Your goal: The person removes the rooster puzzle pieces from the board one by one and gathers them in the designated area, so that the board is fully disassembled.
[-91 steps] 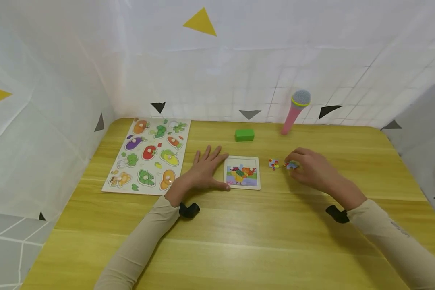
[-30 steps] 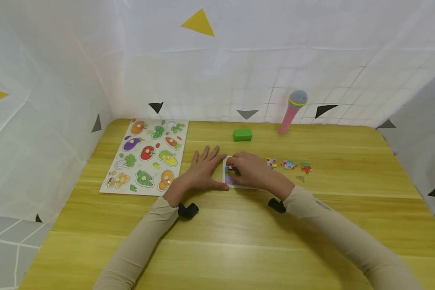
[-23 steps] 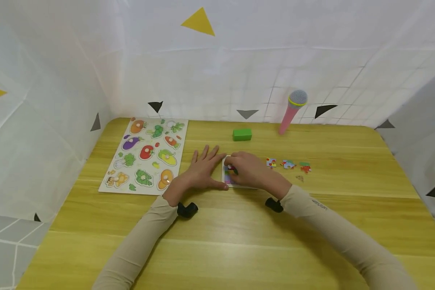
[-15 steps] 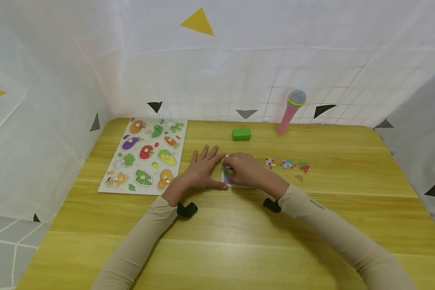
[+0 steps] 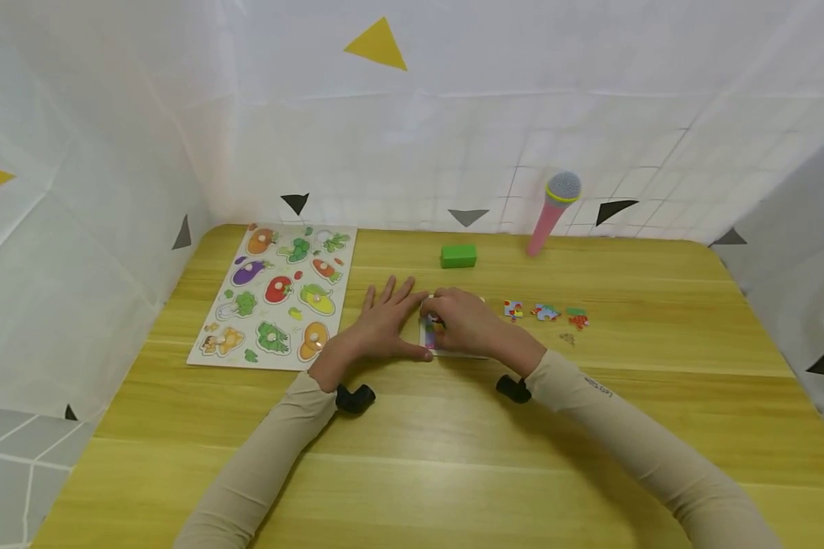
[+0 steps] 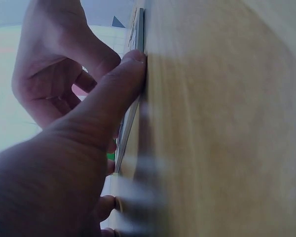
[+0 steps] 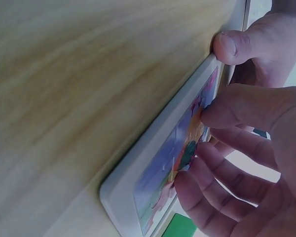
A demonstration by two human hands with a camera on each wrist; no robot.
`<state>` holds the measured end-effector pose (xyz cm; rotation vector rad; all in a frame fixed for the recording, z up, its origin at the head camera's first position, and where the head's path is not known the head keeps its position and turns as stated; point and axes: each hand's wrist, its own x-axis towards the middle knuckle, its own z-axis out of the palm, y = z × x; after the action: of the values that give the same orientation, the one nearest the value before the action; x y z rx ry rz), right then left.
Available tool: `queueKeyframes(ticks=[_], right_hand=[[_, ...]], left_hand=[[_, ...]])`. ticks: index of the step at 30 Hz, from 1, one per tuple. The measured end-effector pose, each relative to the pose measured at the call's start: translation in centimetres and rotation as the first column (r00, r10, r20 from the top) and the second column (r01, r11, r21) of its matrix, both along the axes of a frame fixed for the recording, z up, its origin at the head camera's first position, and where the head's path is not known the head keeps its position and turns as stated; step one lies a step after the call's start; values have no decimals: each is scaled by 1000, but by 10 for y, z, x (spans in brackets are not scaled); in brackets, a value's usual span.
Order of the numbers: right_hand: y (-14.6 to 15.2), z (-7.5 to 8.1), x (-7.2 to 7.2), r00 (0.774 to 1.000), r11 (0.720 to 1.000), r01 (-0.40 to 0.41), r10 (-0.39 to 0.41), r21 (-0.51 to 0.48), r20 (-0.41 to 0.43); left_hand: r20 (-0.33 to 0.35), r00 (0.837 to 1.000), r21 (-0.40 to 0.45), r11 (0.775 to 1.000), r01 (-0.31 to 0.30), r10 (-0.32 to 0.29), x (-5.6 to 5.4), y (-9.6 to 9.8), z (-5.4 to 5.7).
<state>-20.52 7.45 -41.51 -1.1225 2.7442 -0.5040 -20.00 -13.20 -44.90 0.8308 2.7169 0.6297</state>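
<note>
A small framed jigsaw puzzle (image 7: 155,170) with a colourful bird picture lies flat on the wooden table. My left hand (image 5: 378,328) is spread at its left side, the thumb touching the near left corner of the frame. Over the puzzle, my right hand (image 5: 465,322) bends down with its fingers curled. In the right wrist view, the thumb and fingertips of the right hand (image 7: 246,153) pinch at a puzzle piece (image 7: 189,153) in the middle of the picture; its outline is partly hidden. Three loose jigsaw pieces (image 5: 545,312) lie to the right of the frame.
A vegetable peg puzzle board (image 5: 261,313) lies at the left. Behind the frame stands a green block (image 5: 458,256), and a pink toy microphone (image 5: 545,221) is at the back edge. A small brownish bit (image 5: 568,338) lies below the loose pieces.
Three seconds ago my right hand was at the loose pieces; it has moved left onto the framed puzzle. Over the last second it shifts slightly left there. My left hand stays put.
</note>
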Motion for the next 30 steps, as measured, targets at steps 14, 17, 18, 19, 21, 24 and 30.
queueKeyframes(ticks=[14,17,18,19,21,24,30], right_hand=[[2,0,0,1000,1000,10,-10,23,-21],[2,-1,0,1000,1000,7,-7,29,-28],[2,-1,0,1000,1000,6,-6,30,-28],[2,-1,0,1000,999,6,-5,32,-29],[2,-1,-1,1000,999,2,-1,35,-30],[2,-2,-1,1000,999,-4,5,36,-29],[2,-2,-1,999,1000,-11,12,23,-31]], left_hand=[[15,1000,-6,1000,-5,5,1,1,4],[16,1000,-11,1000,-6,6,0,1,3],[16,1000,-11,1000,-6,6,0,1,3],[16,1000,-10,1000,-7,7,0,1,3],[15,1000,-7,1000,-9,9,0,1,3],[17,1000,-7,1000,-9,9,1,1,3],[17,1000,-2,1000,-6,6,1,1,3]])
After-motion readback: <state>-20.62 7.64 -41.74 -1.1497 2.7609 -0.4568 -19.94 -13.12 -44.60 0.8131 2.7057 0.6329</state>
